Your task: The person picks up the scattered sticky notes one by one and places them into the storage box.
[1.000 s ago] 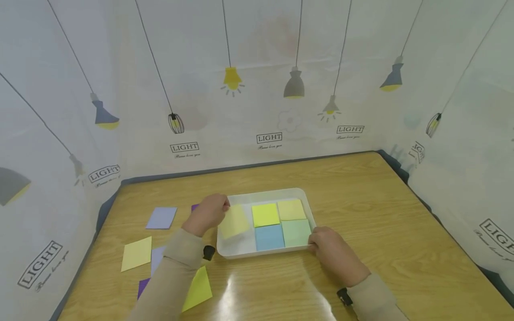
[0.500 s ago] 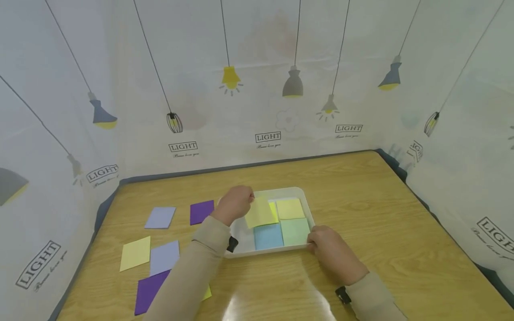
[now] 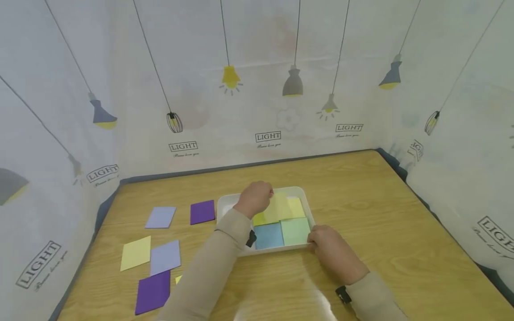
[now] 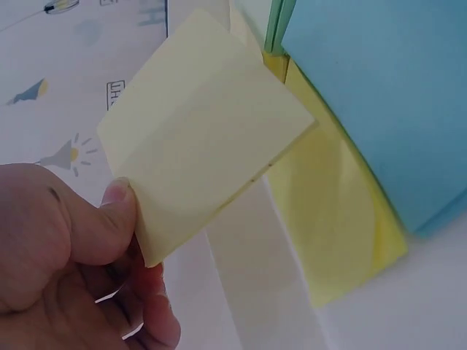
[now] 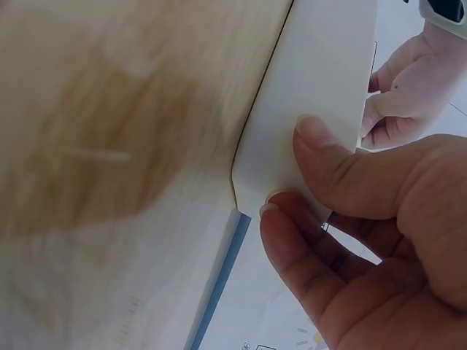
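My left hand pinches a pale yellow sticky note pad by one corner between thumb and fingers. In the head view this pad overlaps the back row of pads in the white tray. A bright yellow pad shows partly under it. The blue pad and the mint green pad form the front row. Behind the green one lies another pale yellow pad, partly covered. My right hand grips the tray's front right corner, thumb on the outer wall.
Left of the tray, pads lie on the wooden table: purple ones, lilac ones and a pale yellow one. My left sleeve hides most of a bright yellow pad. A printed curtain surrounds the table.
My left hand has carried the pale yellow pad rightward across the tray, from its left end to over the back row. The right hand stays at the tray's corner.
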`<state>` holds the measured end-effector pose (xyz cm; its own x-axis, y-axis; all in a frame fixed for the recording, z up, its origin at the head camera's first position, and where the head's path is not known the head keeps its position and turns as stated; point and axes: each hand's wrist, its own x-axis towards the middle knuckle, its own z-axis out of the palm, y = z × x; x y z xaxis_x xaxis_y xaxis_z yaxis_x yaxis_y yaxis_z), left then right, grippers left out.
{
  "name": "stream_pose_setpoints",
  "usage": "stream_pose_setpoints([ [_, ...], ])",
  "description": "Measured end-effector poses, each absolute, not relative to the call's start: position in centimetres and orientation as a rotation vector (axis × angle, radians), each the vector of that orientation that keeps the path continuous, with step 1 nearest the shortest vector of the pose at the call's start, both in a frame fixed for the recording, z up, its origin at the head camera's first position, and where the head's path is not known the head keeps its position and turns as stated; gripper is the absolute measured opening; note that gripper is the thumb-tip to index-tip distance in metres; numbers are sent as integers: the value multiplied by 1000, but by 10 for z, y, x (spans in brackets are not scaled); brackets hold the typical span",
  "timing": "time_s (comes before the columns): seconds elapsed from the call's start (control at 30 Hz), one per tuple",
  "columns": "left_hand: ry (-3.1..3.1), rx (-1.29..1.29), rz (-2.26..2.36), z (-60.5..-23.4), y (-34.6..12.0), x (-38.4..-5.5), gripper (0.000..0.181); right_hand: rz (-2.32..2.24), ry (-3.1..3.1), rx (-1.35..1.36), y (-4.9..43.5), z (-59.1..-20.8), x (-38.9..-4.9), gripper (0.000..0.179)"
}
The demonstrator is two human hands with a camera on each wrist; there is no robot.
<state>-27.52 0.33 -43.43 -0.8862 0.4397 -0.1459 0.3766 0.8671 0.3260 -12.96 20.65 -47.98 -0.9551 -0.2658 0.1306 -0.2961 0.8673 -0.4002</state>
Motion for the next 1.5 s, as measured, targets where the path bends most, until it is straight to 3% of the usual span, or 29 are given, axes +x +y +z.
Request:
stream_pose_setpoints([
  [0.43,2861,656,327,-446,26,-288,22,694,-2941,477,207,-475,-127,7],
  [0.8,2856,605,369,-429,40,-290,22,645,-2941,480,207,-476,-128,9],
  [1.5,2804,578,372,-450,62,-291,19,571,-2891,548,211,-482,-129,8],
])
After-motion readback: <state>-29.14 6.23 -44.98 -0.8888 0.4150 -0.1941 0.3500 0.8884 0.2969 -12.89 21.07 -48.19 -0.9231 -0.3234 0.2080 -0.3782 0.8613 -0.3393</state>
